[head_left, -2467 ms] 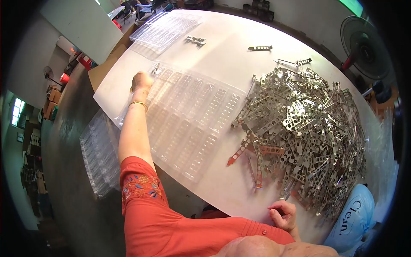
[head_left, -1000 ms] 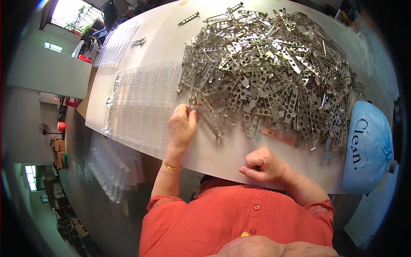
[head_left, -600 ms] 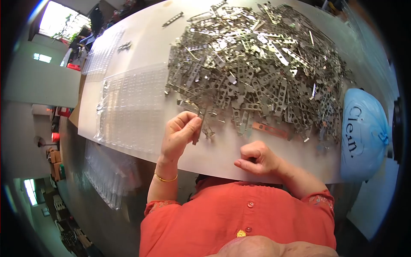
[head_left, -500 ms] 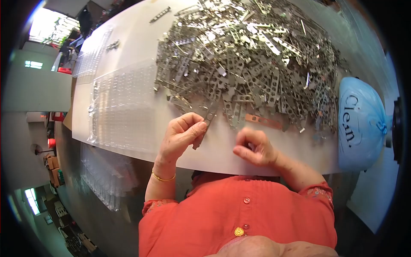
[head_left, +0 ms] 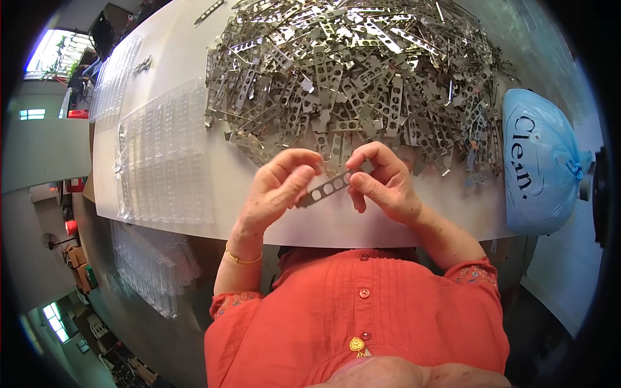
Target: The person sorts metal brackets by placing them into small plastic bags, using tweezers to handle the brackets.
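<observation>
A flat metal strip with a row of round holes is held up between my hands, slanting up to the right. My left hand pinches its lower left end between thumb and fingers. At the upper right end, the thumb and fingers of my right hand close on the strip. Just beyond my fingers spreads a large heap of similar perforated metal strips on the white table.
Clear plastic trays lie at the left of the table, with more plastic trays below its edge. A tied blue bag marked "Clean" sits at the right. A loose strip and small metal pieces lie apart from the heap.
My right hand has come up and left to the strip and now grips its far end. The strip has turned from steep to a flatter slant. The view has shifted slightly.
</observation>
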Demonstrator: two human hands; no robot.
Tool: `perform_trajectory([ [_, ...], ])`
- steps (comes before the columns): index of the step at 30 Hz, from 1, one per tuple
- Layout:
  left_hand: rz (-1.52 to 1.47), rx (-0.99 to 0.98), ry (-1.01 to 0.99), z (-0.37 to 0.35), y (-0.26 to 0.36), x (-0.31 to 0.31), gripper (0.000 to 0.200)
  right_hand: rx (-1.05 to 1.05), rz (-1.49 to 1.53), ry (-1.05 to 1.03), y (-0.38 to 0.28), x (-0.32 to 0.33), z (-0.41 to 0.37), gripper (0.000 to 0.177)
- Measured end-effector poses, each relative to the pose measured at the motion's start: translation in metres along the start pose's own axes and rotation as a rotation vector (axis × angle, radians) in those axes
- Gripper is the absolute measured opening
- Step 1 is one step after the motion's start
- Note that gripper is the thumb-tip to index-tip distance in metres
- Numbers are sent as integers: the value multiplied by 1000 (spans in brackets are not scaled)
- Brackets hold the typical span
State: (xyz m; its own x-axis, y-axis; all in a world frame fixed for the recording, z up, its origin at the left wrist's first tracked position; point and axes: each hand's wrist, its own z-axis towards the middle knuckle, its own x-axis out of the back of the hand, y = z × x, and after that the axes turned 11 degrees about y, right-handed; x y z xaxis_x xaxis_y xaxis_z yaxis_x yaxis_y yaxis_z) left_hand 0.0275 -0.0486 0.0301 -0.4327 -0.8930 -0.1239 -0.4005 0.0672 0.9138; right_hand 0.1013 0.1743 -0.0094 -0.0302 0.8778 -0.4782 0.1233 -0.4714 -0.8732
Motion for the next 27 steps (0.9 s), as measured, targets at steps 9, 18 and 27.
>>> perform_trajectory([
  [9,-341,18,128,-2,-22,17,15,181,-7,119,9,-8,2,26],
  [18,-453,-54,151,5,-26,21,11,340,-297,24,18,-8,-2,21],
  [27,-439,-30,177,9,-27,21,10,482,-545,-99,10,-13,-3,24],
])
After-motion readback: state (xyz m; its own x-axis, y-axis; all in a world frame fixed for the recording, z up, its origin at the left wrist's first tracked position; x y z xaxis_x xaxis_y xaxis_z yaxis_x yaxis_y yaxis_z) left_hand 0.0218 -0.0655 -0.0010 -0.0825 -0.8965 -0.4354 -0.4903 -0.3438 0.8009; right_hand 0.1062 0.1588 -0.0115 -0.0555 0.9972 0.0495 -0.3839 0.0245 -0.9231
